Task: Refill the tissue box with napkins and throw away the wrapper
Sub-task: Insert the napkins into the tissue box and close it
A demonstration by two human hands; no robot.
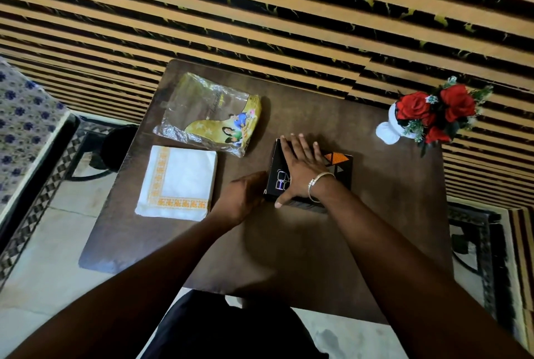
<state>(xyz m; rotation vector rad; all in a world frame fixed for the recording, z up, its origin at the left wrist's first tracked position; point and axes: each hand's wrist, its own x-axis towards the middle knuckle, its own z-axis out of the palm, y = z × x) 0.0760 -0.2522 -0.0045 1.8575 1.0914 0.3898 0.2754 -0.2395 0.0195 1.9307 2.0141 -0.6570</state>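
Observation:
A black tissue box with orange triangles lies flat on the dark brown table. My right hand rests palm down on top of it, fingers spread, thumb over the near edge. My left hand is curled against the box's left end; I cannot see its fingertips. A stack of white napkins with an orange border lies to the left of the box. Behind the stack, the yellow and clear plastic wrapper lies crumpled and empty.
A white vase with red roses stands at the table's far right corner. A dark round bin sits on the floor left of the table. A striped panel wall runs behind. A patterned cloth covers furniture at the left.

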